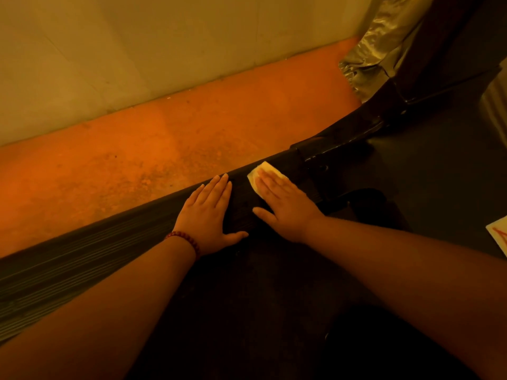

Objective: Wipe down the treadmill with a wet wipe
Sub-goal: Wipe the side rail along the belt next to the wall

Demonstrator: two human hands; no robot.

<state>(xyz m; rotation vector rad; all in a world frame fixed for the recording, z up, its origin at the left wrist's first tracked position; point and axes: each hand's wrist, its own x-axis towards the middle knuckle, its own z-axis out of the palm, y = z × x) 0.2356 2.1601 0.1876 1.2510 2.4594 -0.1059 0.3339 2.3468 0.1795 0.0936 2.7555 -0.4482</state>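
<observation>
The treadmill's dark ribbed side rail (pixel 82 250) runs diagonally from lower left to upper right, with the black belt deck (pixel 260 283) beside it. A pale folded wet wipe (pixel 264 171) lies on the rail. My right hand (pixel 285 207) presses flat on the wipe with straight fingers, covering most of it. My left hand (pixel 208 215), with a bead bracelet at the wrist, rests flat on the rail just left of the right hand, fingers straight and holding nothing.
An orange floor (pixel 164 149) lies beyond the rail, bounded by a pale wall (pixel 137 50). Crinkled silvery plastic (pixel 375 50) wraps the treadmill's upright (pixel 439 50) at upper right. A white paper with red marks (pixel 500 234) shows at the right edge.
</observation>
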